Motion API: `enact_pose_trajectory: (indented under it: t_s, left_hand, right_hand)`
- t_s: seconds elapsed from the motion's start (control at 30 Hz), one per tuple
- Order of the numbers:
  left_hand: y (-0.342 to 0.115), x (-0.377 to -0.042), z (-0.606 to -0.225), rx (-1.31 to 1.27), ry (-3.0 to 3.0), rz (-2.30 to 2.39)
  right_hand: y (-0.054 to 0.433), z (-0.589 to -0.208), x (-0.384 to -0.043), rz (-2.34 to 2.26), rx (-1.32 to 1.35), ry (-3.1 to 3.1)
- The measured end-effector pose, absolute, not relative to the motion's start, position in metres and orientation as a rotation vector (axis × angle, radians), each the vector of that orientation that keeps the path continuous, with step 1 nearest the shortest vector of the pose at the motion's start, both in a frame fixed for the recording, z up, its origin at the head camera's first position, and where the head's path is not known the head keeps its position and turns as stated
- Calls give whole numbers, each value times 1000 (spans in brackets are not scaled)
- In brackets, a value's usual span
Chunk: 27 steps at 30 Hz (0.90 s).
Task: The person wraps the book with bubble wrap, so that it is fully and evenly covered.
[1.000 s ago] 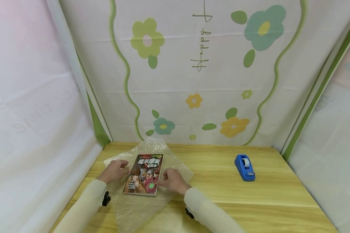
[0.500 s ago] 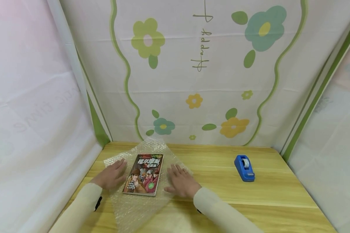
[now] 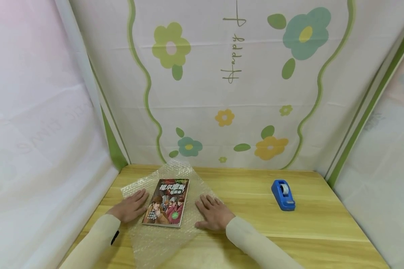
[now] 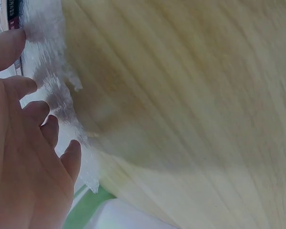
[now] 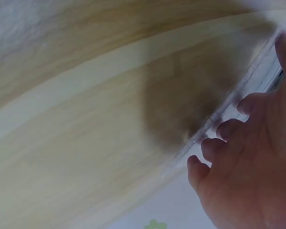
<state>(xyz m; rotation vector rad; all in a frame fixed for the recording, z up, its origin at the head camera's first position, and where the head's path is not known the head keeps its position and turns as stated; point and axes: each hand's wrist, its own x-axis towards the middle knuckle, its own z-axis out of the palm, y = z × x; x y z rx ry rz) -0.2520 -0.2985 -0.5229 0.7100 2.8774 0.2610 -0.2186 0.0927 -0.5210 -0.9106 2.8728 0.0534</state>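
Observation:
A paperback book [image 3: 166,203] with an illustrated cover lies face up on a sheet of bubble wrap [image 3: 161,243], which is turned at an angle on the table. My left hand [image 3: 130,206] rests flat on the wrap just left of the book, fingers stretched forward. On the other side, my right hand [image 3: 213,213] lies with spread fingers on the wrap's right edge, apart from the book. In the left wrist view the wrap's ragged edge [image 4: 62,95] runs under the fingertips. The right wrist view has the wrap's edge [image 5: 219,114] beneath the fingers.
A blue tape dispenser [image 3: 282,195] with a roll of clear tape stands on the right part of the wooden table [image 3: 309,231]. A flower-print cloth [image 3: 202,93] hangs behind the table, and pale cloth sides stand left and right.
The right hand has let go of the book's right edge, moved right and flattened onto the wrap. My left hand's fingers have straightened onto the wrap. The book stays in place.

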Motion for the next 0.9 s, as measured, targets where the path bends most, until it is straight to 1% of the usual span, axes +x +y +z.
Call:
enact_pose_trajectory:
  t_s: [0.3, 0.63, 0.9]
  left_hand:
    - [-294, -250, -524, 749, 2873, 289]
    - [-275, -241, -534, 777, 2919, 336]
    - [-246, -229, -529, 671, 2893, 321]
  right_hand:
    - [101, -521, -220, 38, -930, 2848]
    - [125, -528, -224, 25, -966, 2837]
    - [154, -530, -220, -20, -1008, 2815]
